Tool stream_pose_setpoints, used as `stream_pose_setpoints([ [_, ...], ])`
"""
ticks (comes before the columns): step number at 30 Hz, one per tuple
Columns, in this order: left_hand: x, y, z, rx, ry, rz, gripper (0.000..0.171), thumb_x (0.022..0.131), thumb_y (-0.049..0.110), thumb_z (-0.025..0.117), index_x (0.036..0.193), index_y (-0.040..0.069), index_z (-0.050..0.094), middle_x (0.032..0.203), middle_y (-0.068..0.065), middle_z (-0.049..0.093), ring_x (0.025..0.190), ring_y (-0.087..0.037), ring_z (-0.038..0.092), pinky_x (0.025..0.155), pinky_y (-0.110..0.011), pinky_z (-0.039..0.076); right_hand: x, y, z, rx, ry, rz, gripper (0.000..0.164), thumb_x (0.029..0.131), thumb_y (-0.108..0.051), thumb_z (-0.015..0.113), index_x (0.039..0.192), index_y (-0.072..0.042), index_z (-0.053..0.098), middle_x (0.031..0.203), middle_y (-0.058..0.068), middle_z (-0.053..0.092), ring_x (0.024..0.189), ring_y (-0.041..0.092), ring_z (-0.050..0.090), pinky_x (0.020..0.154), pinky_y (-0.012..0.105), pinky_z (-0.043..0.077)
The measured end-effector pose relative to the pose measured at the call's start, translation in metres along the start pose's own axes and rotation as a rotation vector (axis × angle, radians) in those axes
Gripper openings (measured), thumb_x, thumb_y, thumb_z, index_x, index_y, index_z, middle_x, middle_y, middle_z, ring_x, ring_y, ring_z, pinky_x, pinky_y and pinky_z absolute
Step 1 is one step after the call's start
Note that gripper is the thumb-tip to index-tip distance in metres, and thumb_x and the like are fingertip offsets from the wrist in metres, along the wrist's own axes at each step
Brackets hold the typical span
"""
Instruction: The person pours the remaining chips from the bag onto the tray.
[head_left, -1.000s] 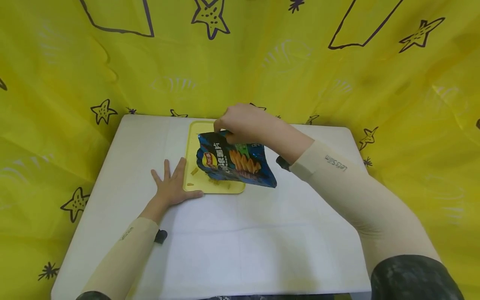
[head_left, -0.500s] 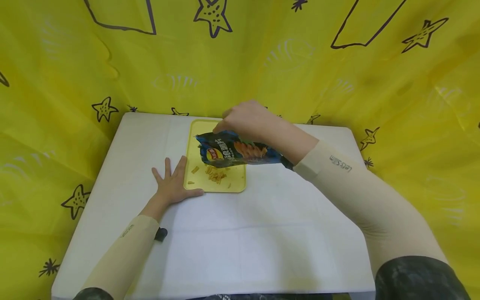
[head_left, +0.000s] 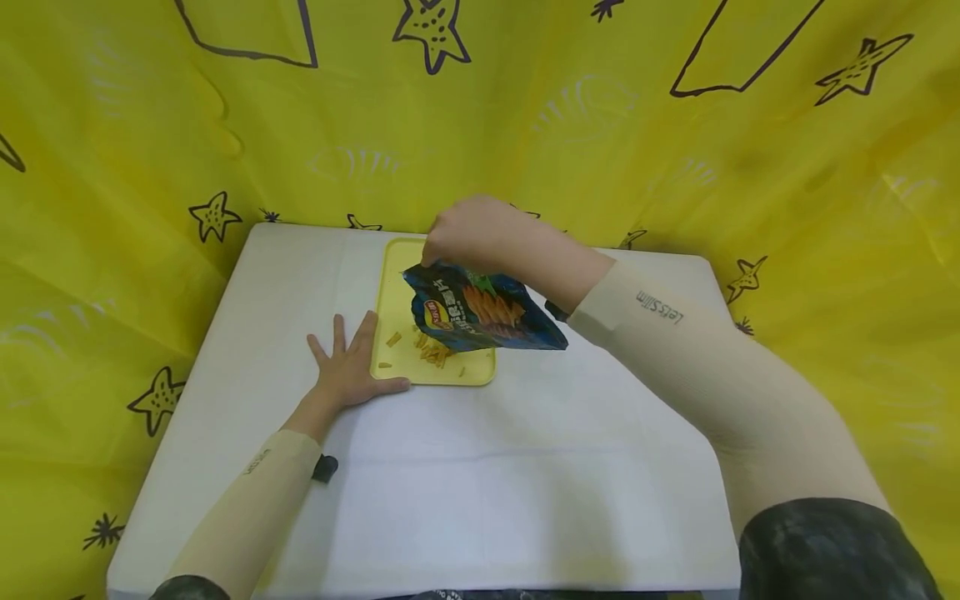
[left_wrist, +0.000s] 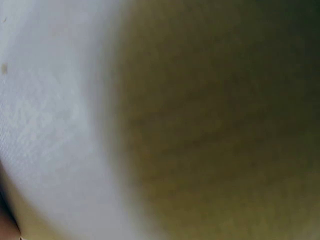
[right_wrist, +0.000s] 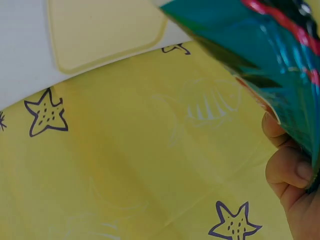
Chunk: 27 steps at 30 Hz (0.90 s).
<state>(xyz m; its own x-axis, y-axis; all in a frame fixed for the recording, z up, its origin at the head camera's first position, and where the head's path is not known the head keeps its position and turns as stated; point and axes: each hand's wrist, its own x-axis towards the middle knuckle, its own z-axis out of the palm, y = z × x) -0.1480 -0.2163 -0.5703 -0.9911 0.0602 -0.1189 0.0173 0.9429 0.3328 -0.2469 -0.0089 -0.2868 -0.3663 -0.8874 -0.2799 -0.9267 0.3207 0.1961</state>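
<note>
Grips the upper left edge of a dark blue potato-chip bag (head_left: 487,312) with the right hand (head_left: 480,233), with fingers curled over the film. In the right wrist view, shows two bent digits right at the bag's edge; cannot make out the rest behind the film and past the frame. Holds the bag in the air, tilted, above the right part of a pale yellow tray (head_left: 431,377), with its right end reaching beyond the tray's right rim, over a white tablecloth (head_left: 525,483). Turns a printed side up to the head view, with a round red-and-yellow logo, white characters, a picture of ridged chips and a patch of green.

Rests the left hand (head_left: 348,367) at the tray's near left corner with fingers straight and spread wide, index finger by the left rim, thumb along the near rim, nothing in its grasp. In the left wrist view, gives only whitish and brownish blur; cannot tell the fingers there.

Shows strip-like chip pieces (head_left: 433,354) on the tray: a small heap beside the bag's lower left side, partly covered by it, plus a few scattered bits.

Wears beige arm sleeves (head_left: 660,367) with dark lettering, below dark cuffs (head_left: 832,550). Faces a yellow curtain (head_left: 562,108) with starfish drawings.
</note>
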Motion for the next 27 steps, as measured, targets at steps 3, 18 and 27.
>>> stream_pose_setpoints([
  [3, 0.0006, 0.0002, 0.0007, 0.003, -0.005, -0.003, 0.130, 0.052, 0.091, 0.045, 0.148, 0.019, -0.006, 0.154, -0.006, 0.006, 0.134, -0.036, -0.024, 0.089, -0.064, -0.027, 0.0028, 0.0022, -0.0022, -0.028, -0.004, -0.013, 0.021, 0.090, -0.017, 0.059, 0.107, -0.025, 0.068, 0.093, -0.004, 0.067, 0.071, 0.014, 0.056, 0.066, 0.031, 0.049],
  [18, 0.0015, -0.0015, 0.0026, 0.005, 0.012, 0.005, 0.130, 0.051, 0.093, 0.041, 0.148, 0.021, -0.006, 0.155, -0.004, 0.004, 0.134, -0.036, -0.023, 0.089, -0.064, -0.026, 0.0061, 0.0013, -0.0034, -0.096, 0.074, -0.050, 0.019, 0.090, -0.009, 0.056, 0.088, -0.022, 0.069, 0.081, -0.006, 0.065, 0.061, 0.014, 0.049, 0.057, 0.030, 0.045],
  [27, -0.0016, -0.0012, 0.0022, -0.004, 0.003, 0.001, 0.130, 0.052, 0.091, 0.045, 0.148, 0.019, -0.005, 0.154, -0.006, 0.005, 0.134, -0.037, -0.023, 0.089, -0.064, -0.026, 0.0032, 0.0022, -0.0027, -0.098, 0.102, -0.036, 0.017, 0.090, -0.012, 0.057, 0.091, -0.021, 0.070, 0.081, -0.004, 0.064, 0.062, 0.013, 0.052, 0.057, 0.031, 0.047],
])
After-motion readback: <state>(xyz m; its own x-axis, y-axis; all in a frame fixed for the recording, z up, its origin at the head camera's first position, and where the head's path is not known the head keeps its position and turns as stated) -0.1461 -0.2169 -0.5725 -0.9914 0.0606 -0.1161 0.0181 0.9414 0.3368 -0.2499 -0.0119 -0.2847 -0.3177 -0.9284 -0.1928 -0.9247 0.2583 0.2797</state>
